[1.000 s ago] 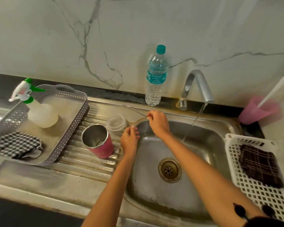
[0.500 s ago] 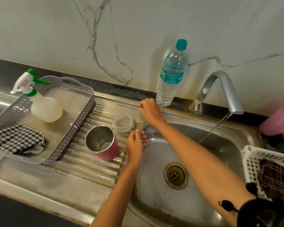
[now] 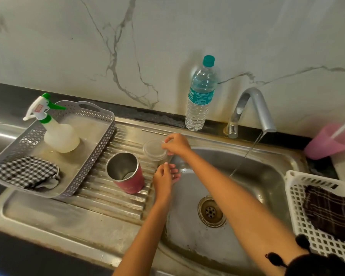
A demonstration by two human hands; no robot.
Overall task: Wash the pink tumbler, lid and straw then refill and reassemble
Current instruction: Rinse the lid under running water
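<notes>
The pink tumbler point(image 3: 127, 176) stands open on the ribbed drainboard, its steel inside showing. Just behind it to the right lies the clear lid point(image 3: 152, 150); my right hand point(image 3: 177, 145) pinches the lid's right edge. The thin metal straw point(image 3: 157, 132) lies flat on the ledge behind the lid, apart from both hands. My left hand point(image 3: 164, 177) rests at the sink basin's left rim beside the tumbler, fingers loosely curled and holding nothing.
The tap point(image 3: 251, 108) runs a thin stream into the sink point(image 3: 267, 176). A water bottle point(image 3: 200, 96) stands at the wall. Left: a grey basket point(image 3: 108, 136) with a spray bottle point(image 3: 58, 134) and a checked cloth point(image 3: 26, 172). Right: a white basket point(image 3: 295, 196) and a pink cup point(image 3: 327, 144).
My right hand carried the straw back, laid it on the rear ledge, then came forward and took the lid's edge. My left hand stayed at the basin rim.
</notes>
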